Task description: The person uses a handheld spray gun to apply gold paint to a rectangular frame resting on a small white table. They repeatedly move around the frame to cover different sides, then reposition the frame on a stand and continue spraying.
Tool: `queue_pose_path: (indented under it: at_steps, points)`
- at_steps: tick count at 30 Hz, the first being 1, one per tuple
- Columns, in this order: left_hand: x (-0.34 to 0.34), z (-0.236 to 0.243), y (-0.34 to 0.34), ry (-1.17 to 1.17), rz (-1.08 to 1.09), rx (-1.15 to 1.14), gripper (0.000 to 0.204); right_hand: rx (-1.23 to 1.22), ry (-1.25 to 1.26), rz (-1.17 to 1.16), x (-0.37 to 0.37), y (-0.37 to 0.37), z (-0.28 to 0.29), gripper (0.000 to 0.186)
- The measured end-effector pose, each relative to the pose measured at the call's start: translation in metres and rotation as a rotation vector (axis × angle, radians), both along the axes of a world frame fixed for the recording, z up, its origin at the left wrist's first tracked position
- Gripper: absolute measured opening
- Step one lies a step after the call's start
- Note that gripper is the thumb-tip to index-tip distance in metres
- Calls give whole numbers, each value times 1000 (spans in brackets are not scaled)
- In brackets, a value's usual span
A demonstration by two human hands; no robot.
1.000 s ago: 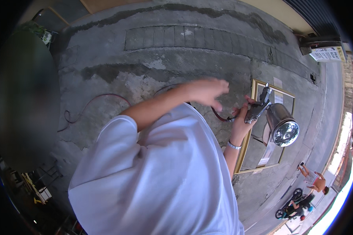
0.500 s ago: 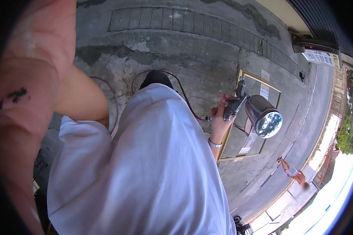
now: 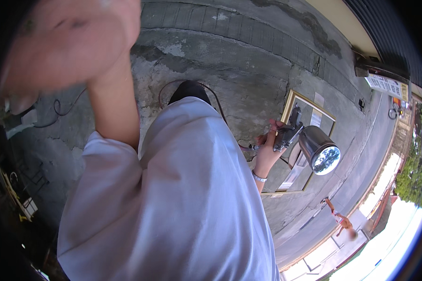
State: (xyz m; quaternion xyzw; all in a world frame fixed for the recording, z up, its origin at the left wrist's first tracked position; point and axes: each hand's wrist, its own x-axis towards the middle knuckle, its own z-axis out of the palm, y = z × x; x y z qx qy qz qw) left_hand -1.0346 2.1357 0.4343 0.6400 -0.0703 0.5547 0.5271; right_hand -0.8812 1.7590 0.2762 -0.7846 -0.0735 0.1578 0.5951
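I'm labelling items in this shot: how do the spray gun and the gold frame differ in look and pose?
The spray gun is silvery metal with a rounded cup, while the gold frame is a rectangular border. The spray gun is held up in the right hand; the gold frame lies on the concrete ground. Both appear on the right side of the view, where the spray gun overlaps the gold frame.
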Motion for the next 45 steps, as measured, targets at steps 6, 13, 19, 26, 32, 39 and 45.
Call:
queue_pose_path:
  at_steps: [6,13,19,26,32,39,45]
  points:
    - [-8,-243,12,814,184,-616,60,-25,49,37,5,-7,-4,17]
    - [-212,-470,-189,1992,-549,-811,39,-105,-26,62,8,-10,-2,17]
    - [-279,-474,-234,2115,-259,-1002,38,-137,39,106,11,-13,-6,18]
    - [-239,-451,-202,1912,24,-942,36,-116,4,203,14,-13,0,19]
    - [-207,-437,-187,1832,56,-847,35,-97,2,231,11,-8,4,18]
    - [-200,-467,-191,1948,-164,-567,34,-27,-20,73,5,-11,3,18]
    - [-174,-488,-114,2227,-500,-350,32,-77,-275,-101,0,-11,-13,16]
